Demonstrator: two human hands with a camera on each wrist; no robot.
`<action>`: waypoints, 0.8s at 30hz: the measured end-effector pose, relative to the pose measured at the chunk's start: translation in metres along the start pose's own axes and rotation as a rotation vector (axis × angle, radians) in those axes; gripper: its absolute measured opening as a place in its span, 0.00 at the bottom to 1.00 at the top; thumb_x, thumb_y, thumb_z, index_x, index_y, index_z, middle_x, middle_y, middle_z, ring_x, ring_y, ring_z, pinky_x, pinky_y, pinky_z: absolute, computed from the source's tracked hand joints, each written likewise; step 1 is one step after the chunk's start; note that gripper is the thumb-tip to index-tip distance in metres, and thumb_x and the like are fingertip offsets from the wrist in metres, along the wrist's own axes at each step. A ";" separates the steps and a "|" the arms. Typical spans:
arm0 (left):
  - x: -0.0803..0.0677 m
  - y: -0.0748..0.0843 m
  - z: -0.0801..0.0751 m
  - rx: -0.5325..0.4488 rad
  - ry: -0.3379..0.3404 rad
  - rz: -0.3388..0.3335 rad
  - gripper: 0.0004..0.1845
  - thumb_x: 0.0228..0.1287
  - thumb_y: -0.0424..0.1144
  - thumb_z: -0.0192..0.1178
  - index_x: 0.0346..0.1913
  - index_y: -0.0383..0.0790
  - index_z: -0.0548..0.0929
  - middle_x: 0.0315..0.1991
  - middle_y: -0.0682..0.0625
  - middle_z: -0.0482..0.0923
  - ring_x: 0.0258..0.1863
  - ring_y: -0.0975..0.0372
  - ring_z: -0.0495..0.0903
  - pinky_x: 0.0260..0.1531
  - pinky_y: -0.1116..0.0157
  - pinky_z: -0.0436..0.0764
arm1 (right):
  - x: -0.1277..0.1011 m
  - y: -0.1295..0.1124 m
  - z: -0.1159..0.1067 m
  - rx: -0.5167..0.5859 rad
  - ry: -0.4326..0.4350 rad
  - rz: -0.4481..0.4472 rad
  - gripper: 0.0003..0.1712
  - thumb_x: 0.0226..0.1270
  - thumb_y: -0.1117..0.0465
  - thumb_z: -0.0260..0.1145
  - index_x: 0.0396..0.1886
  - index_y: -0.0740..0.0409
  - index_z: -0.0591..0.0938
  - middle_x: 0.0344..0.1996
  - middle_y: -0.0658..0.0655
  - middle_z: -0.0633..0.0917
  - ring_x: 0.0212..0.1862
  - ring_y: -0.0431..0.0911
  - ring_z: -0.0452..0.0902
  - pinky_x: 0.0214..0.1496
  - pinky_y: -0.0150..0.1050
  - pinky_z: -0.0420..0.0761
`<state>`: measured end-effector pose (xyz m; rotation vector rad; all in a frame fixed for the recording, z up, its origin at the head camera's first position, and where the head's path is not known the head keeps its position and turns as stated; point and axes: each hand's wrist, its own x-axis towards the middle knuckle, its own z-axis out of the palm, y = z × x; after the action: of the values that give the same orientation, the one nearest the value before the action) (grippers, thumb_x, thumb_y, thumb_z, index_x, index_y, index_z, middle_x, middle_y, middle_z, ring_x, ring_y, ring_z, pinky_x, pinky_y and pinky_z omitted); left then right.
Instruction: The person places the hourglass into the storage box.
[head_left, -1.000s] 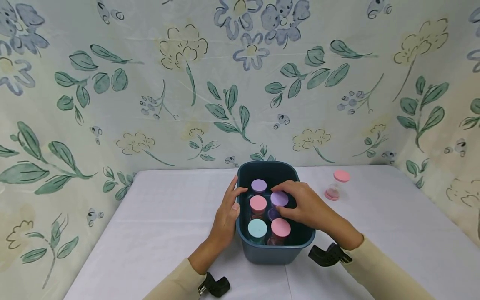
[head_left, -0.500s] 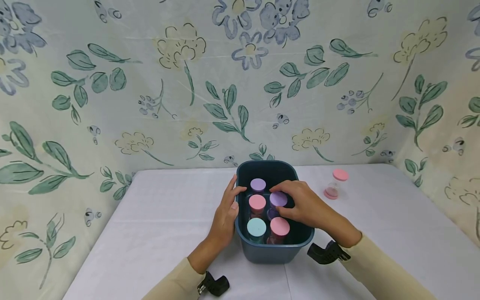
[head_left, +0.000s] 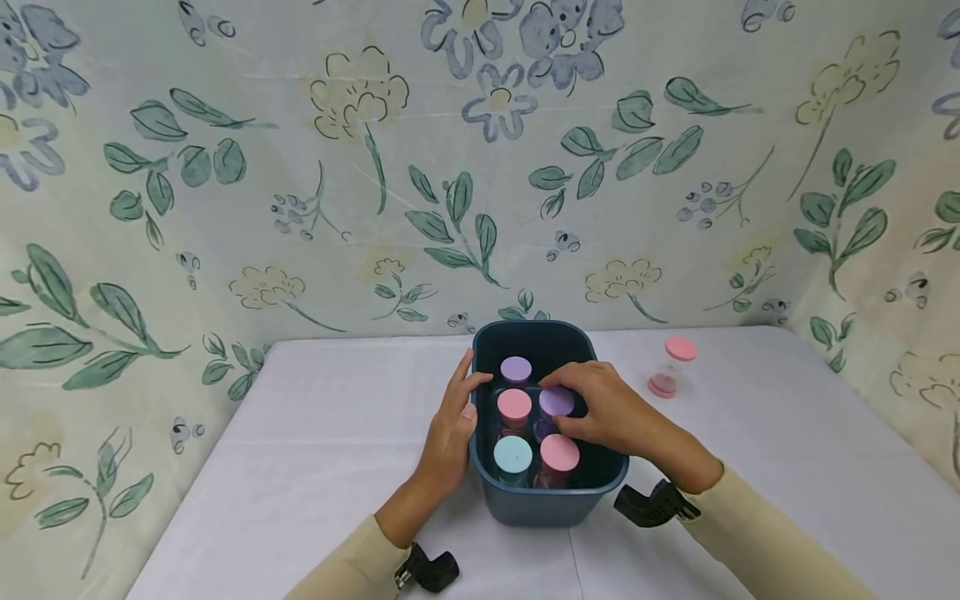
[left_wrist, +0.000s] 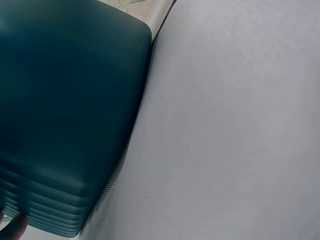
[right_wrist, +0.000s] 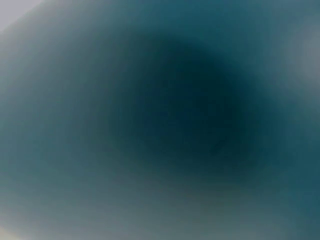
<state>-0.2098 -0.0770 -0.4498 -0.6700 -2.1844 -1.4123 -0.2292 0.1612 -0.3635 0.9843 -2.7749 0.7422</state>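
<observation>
A dark blue-green plastic bin (head_left: 528, 507) stands on the table, holding several small sand timers with coloured caps. Over its right rim reaches my right hand (head_left: 611, 410), thumb and fingers pinching a purple sand timer (head_left: 557, 402) by its cap. My left hand (head_left: 450, 433) rests along the bin's left side, fingers extended, one tip over the rim. Inside are another purple timer (head_left: 516, 369), two pink timers (head_left: 514, 403) and a light blue timer (head_left: 513, 455). The left wrist view has the bin's outer wall (left_wrist: 65, 110) and a fingertip (left_wrist: 17, 225); the right wrist view is a dark blur.
A pink sand timer (head_left: 672, 368) stands on the white cloth-covered table (head_left: 360, 417), to the right of the bin. Behind the table hangs a flowered curtain (head_left: 300, 167). Black wrist cameras (head_left: 429, 572) are strapped to both forearms.
Nearly nothing moves: both hands keep their places at the bin, and the purple timer stays between the right fingers. The head view shifts very slightly.
</observation>
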 end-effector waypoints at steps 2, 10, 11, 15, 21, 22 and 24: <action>0.000 0.000 0.000 -0.001 -0.002 -0.003 0.24 0.71 0.39 0.36 0.67 0.55 0.66 0.77 0.52 0.45 0.75 0.57 0.48 0.64 0.39 0.57 | 0.001 0.000 0.000 -0.003 -0.006 -0.005 0.23 0.53 0.62 0.73 0.51 0.59 0.82 0.48 0.54 0.84 0.54 0.53 0.73 0.62 0.59 0.64; 0.001 0.001 -0.002 -0.001 -0.005 -0.009 0.23 0.72 0.43 0.35 0.67 0.53 0.66 0.77 0.51 0.45 0.75 0.57 0.47 0.65 0.39 0.56 | 0.004 -0.001 0.000 -0.021 -0.042 0.002 0.23 0.52 0.62 0.74 0.50 0.58 0.83 0.47 0.53 0.85 0.55 0.53 0.72 0.63 0.58 0.61; 0.001 0.001 -0.002 -0.001 -0.006 -0.010 0.23 0.73 0.43 0.35 0.67 0.53 0.66 0.77 0.51 0.45 0.75 0.57 0.47 0.65 0.39 0.56 | 0.004 -0.001 -0.001 -0.025 -0.046 0.002 0.23 0.52 0.62 0.74 0.50 0.58 0.83 0.47 0.53 0.85 0.55 0.53 0.73 0.63 0.58 0.61; 0.002 0.000 -0.002 -0.002 -0.008 -0.013 0.23 0.72 0.42 0.36 0.67 0.54 0.66 0.77 0.52 0.45 0.75 0.57 0.47 0.65 0.39 0.56 | 0.006 -0.001 -0.001 -0.037 -0.058 -0.008 0.23 0.52 0.62 0.74 0.50 0.58 0.83 0.47 0.53 0.85 0.54 0.52 0.74 0.63 0.58 0.60; 0.004 0.000 -0.002 -0.014 -0.007 -0.018 0.25 0.69 0.37 0.37 0.67 0.55 0.66 0.77 0.53 0.45 0.75 0.57 0.47 0.64 0.38 0.56 | 0.007 -0.002 -0.003 -0.047 -0.072 -0.015 0.22 0.52 0.60 0.74 0.49 0.58 0.84 0.47 0.54 0.85 0.55 0.52 0.75 0.63 0.58 0.59; 0.004 0.000 -0.002 -0.015 -0.006 -0.016 0.25 0.69 0.37 0.37 0.67 0.55 0.66 0.77 0.53 0.45 0.75 0.56 0.47 0.64 0.38 0.56 | 0.008 -0.002 -0.003 -0.049 -0.074 -0.017 0.22 0.52 0.60 0.74 0.49 0.58 0.84 0.47 0.54 0.85 0.55 0.52 0.75 0.63 0.58 0.59; 0.005 0.000 -0.002 -0.014 -0.005 -0.012 0.25 0.69 0.37 0.37 0.67 0.54 0.66 0.77 0.52 0.45 0.75 0.55 0.48 0.63 0.37 0.57 | 0.008 -0.002 -0.004 -0.054 -0.077 -0.021 0.22 0.52 0.60 0.74 0.49 0.58 0.84 0.47 0.53 0.85 0.55 0.52 0.75 0.63 0.58 0.59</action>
<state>-0.2133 -0.0783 -0.4462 -0.6672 -2.1878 -1.4345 -0.2346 0.1576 -0.3571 1.0522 -2.8282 0.6356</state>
